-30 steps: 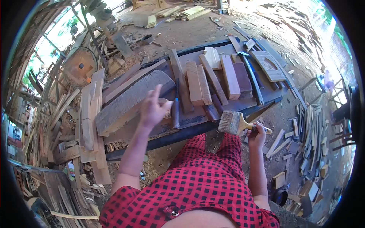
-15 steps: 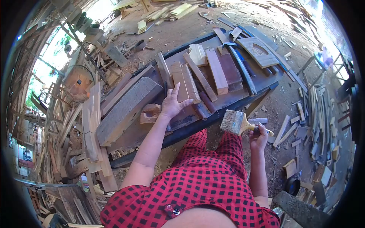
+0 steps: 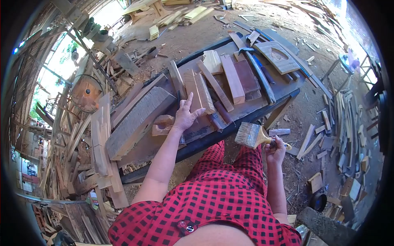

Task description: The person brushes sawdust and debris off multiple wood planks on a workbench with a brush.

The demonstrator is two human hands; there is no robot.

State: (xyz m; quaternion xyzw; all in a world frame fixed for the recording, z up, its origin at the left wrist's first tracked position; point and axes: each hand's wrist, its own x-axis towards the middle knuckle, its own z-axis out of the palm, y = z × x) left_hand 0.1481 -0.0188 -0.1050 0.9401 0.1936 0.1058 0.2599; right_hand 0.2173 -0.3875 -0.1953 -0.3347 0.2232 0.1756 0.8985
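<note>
My left hand (image 3: 186, 117) rests with fingers spread at the near end of a light wooden block (image 3: 198, 91) on the low worktable (image 3: 197, 139). In my right hand (image 3: 276, 151) is the handle of a wide paintbrush (image 3: 251, 135), its bristles pointing left, held off the table's near edge. Beside my left hand lies a small notched wood piece (image 3: 163, 125). Right of the block are a narrow strip (image 3: 215, 85), a pinkish plank (image 3: 233, 80) and a reddish-brown board (image 3: 247, 77).
A large grey beam (image 3: 139, 122) lies on the table's left part. A hammer (image 3: 258, 67) and a board with an oval cutout (image 3: 277, 56) are at the right. Wood scraps (image 3: 351, 135) cover the ground at the right, with stacked planks (image 3: 100, 135) at the left.
The paintbrush has shifted slightly left and tilted a little in my right hand. My left hand has moved slightly down and left, staying near the block.
</note>
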